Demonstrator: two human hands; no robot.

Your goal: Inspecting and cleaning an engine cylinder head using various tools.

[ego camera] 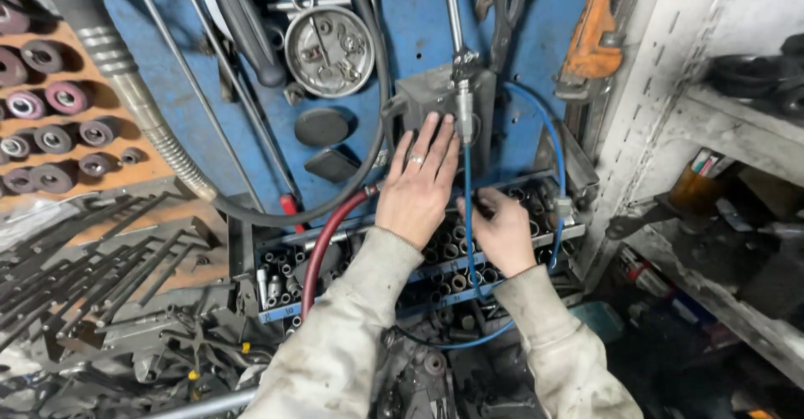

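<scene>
My left hand point(419, 186), with a ring on one finger, lies flat with fingers spread against a grey metal box point(423, 100) on the blue tool board point(402, 25). A thin blue hose point(466, 218) hangs from a metal fitting point(463, 92) just right of those fingers. My right hand point(505, 233) is lower, its fingers curled down among the sockets in a blue socket rack point(352, 297); whether it grips one is hidden. Both sleeves are dirty light fabric.
A red hose point(322, 251) and a black cable point(381, 92) cross the board. A ribbed metal hose point(126, 84) runs down the left. An orange pipe wrench point(596, 33) hangs upper right. Loose metal tools point(92, 276) lie at left, shelves point(737, 134) at right.
</scene>
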